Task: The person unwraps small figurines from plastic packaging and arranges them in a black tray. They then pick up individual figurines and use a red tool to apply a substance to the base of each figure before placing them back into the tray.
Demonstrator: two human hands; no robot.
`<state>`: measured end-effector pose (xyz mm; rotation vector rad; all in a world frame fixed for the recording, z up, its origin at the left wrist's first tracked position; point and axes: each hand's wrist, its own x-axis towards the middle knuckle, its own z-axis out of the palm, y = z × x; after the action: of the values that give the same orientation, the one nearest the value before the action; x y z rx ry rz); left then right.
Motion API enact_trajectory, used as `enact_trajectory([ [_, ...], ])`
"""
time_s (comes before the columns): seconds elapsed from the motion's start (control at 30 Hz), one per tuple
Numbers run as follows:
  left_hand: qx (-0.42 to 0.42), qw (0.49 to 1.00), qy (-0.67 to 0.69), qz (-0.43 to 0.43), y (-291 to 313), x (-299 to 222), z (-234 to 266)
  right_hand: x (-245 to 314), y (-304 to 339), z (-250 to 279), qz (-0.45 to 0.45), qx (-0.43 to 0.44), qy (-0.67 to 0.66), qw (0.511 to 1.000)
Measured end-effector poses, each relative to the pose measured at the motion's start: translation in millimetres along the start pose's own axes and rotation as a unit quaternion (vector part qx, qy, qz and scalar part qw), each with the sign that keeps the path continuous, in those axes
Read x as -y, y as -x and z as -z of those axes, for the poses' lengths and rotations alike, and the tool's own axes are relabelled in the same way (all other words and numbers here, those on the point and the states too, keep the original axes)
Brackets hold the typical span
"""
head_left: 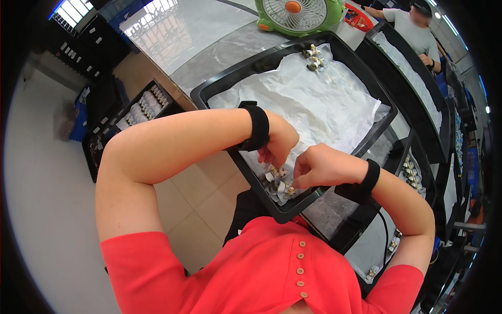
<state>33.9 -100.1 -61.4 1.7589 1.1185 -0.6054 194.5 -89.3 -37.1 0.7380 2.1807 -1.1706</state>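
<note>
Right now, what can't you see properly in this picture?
All in the head view:
Left hand: its own back hides part of its grip.
Right hand: fingertips too small to tell whether they hold anything.
Small pieces near the hands: details too small.
Green fan: top cut off by the upper edge.

Black tray (246,71) lined with crumpled white sheet (319,104), left hand (281,137) and right hand (325,165) over small pale pieces (283,187) in tray's near corner, second cluster (314,58) at its far end, green fan (295,15) beyond it
</note>
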Motion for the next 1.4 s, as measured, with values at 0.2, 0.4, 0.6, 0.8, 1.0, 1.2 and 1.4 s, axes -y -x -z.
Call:
enact_trajectory([
  [0.2, 0.035, 0.999, -0.022, 0.013, -2.7, 6.5, 1.5, -7.4, -11.3, -2.0, 0.054, -0.032, -0.022, 0.998],
  [0.4, 0.004, 0.999, -0.035, 0.004, 3.3, 12.9, 0.6, -7.5, -8.1, -37.1, 0.124, -0.104, 0.161, 0.973],
  [0.6, -0.017, 0.993, -0.108, -0.038, -1.2, 16.8, -8.2, -2.3, -6.8, -22.5, 0.172, -0.09, 0.16, 0.968],
  [0.8, -0.036, 0.994, -0.104, -0.023, 9.1, 14.3, -6.3, -1.1, -10.3, -10.0, 0.181, -0.054, 0.096, 0.977],
  [1.0, -0.119, 0.981, -0.149, -0.037, 23.8, 19.7, -8.3, -1.5, -5.7, -27.4, 0.178, -0.069, 0.09, 0.977],
  [1.2, -0.151, 0.984, -0.077, -0.051, 44.5, 23.5, -17.6, -10.2, -9.4, -13.9, 0.141, -0.011, 0.014, 0.99],
  [1.4, -0.166, 0.982, -0.057, -0.065, 44.2, 31.3, -19.5, -17.9, -22.9, 7.0, 0.052, 0.156, -0.087, 0.983],
])
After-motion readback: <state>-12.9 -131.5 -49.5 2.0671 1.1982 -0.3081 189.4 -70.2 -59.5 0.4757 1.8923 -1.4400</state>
